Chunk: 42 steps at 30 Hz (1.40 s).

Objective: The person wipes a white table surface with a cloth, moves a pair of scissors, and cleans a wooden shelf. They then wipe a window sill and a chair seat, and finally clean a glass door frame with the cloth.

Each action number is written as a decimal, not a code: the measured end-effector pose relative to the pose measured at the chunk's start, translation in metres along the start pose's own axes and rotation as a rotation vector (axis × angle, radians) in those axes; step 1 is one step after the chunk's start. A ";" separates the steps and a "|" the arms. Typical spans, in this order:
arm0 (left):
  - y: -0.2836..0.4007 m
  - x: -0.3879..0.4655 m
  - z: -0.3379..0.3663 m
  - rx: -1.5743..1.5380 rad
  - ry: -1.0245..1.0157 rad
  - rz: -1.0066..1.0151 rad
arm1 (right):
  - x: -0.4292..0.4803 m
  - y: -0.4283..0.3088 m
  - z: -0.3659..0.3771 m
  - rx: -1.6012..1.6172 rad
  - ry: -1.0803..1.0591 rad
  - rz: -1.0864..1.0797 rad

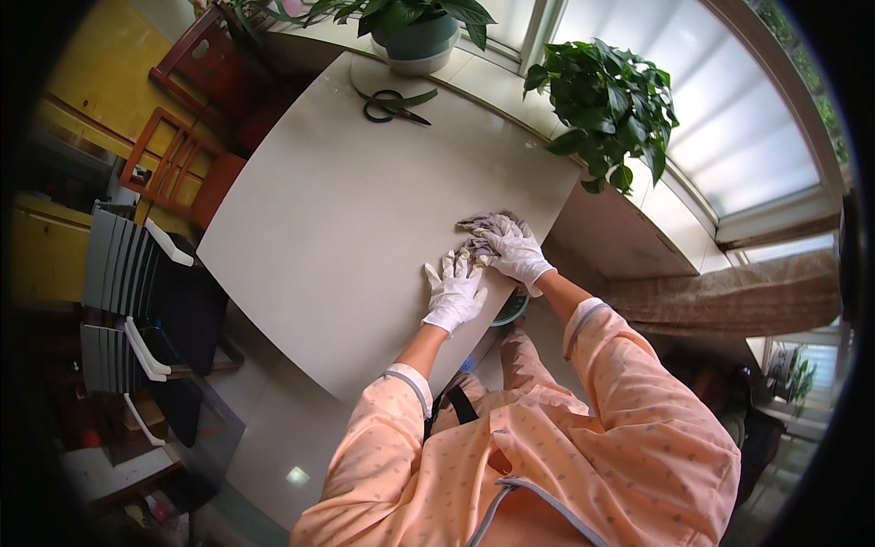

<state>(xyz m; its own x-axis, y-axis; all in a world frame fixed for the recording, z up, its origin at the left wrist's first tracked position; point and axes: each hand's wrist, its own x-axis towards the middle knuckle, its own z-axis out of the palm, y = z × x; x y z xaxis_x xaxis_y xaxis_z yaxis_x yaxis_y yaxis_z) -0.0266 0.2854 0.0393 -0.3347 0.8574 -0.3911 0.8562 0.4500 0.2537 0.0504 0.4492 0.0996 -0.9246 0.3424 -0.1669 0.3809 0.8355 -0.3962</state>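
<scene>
My left hand [454,295], in a white disposable glove, lies flat on the pale tabletop [328,198] with its fingers spread. Its fingertips are close to a crumpled grey-mauve cloth [478,223]; whether they touch it I cannot tell. My right hand [514,251], gloved the same way, presses the cloth onto the table near the right edge. Folds of the cloth stick out past the fingers, and the part under the palm is hidden. Toward the far end lies a pair of dark-handled scissors [380,109], with a long green leaf [415,99] across it.
A potted plant [417,42] stands on the window ledge [499,89] behind the table; a bushy plant [608,109] overhangs the right corner. Wooden chairs [167,161] and grey folding chairs [113,267] line the left. A green basin [509,313] sits below the right edge.
</scene>
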 end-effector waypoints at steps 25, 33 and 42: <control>-0.042 0.223 -0.079 -0.062 0.346 -0.428 | 0.370 0.075 0.000 -0.075 -0.010 -0.451; -0.053 0.234 -0.103 -0.125 0.209 -0.419 | 0.337 0.095 0.000 0.011 0.238 -0.116; -0.005 0.225 -0.075 0.052 0.155 -0.099 | 0.161 0.141 0.001 -0.065 0.490 0.101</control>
<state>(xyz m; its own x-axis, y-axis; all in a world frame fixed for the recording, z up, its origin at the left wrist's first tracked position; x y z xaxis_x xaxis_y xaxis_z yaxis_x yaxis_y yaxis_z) -0.1361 0.4951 0.0163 -0.4719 0.8394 -0.2695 0.8339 0.5242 0.1727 -0.0450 0.6214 0.0159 -0.7821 0.5715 0.2482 0.4819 0.8074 -0.3405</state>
